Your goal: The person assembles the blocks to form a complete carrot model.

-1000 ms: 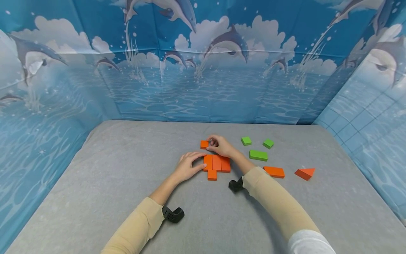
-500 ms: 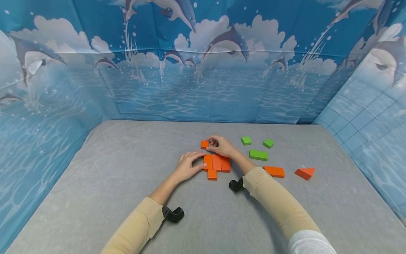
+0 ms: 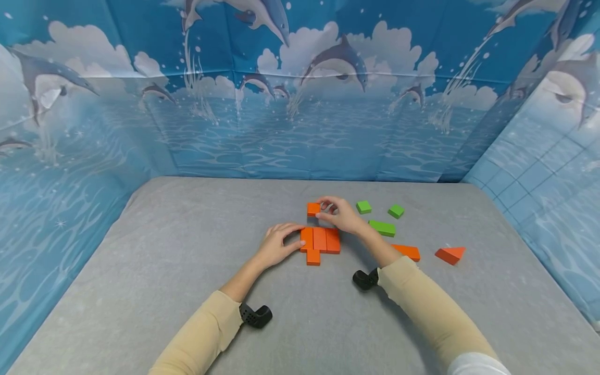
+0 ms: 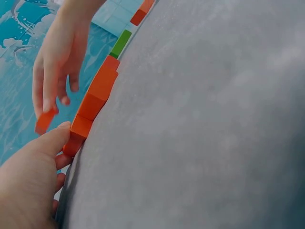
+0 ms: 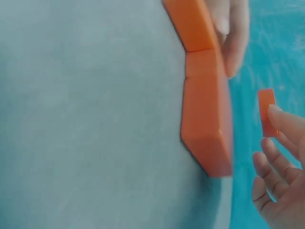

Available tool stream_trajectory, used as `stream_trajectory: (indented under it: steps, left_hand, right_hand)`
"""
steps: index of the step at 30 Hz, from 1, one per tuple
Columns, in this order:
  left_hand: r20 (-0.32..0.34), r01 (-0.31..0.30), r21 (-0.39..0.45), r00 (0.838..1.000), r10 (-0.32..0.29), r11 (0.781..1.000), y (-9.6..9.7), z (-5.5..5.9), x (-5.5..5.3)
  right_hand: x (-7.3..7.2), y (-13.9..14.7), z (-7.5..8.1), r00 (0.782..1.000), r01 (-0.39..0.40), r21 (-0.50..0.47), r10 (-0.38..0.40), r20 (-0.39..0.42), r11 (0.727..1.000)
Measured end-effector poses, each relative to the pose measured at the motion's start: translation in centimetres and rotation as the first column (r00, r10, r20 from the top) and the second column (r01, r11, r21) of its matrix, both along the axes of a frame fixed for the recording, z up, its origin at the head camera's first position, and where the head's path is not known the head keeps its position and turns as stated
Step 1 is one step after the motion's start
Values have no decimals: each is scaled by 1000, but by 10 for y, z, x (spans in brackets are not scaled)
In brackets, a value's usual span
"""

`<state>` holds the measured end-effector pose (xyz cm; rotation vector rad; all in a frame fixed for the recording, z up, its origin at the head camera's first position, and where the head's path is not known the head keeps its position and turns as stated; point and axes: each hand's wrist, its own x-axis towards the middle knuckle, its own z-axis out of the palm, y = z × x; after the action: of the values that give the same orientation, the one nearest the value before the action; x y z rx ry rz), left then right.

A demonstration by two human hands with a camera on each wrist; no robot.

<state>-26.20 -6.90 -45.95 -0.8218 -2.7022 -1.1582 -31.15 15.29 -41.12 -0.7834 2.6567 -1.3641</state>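
Observation:
My right hand point(image 3: 344, 215) pinches a small orange block point(image 3: 313, 209) between thumb and fingertips, raised above the table beyond a flat orange arrangement. In the right wrist view this block point(image 5: 268, 114) is held near its lower end, with the other fingers loosely bent. My left hand point(image 3: 277, 246) holds the leftmost orange block point(image 3: 307, 238) of the arrangement, thumb on its near left part and index finger at its far end. Two more long orange blocks point(image 3: 326, 240) lie against it, and a small orange block point(image 3: 313, 257) sits at their near side.
To the right on the grey table point(image 3: 187, 250) lie two small green blocks point(image 3: 363, 207), a longer green block point(image 3: 382, 228), an orange block point(image 3: 409, 252) partly behind the right forearm, and an orange triangular block point(image 3: 450, 255). A blue dolphin-print cloth point(image 3: 300, 130) hangs behind.
My right hand has shifted right and slightly away, carrying the small orange block with it. The left hand and the arrangement stay in place.

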Motion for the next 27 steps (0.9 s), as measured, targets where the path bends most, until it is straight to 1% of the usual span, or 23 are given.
stream_trajectory:
  steps: [3,6,12,16,21,27]
  left_hand:
    - [-4,-3,0,1000,3,1000,-1,0,0]
    - [-6,-7,-8,1000,7,1000,-1,0,0]
    - [-20,-3,-11,1000,3,1000,0,0,1]
    - [-16,-1,-14,1000,1,1000,1,1,2]
    - [-20,-3,-13,1000,3,1000,1,0,2]
    - [-22,1,-4,1000,-1,1000,0,-1,1]
  right_hand:
    - [13,8,6,1000,21,25,-21,3,999]
    - [30,15,10,1000,20,62,-20,3,998]
    - [59,28,5,999,-17,72,20,-50,997]
    - [76,34,1,999,-18,91,22,-40,996]
    - [91,37,-4,998,-39,108,44,-38,993]
    - [100,35,-9,995,-71,97,78,-66,993]
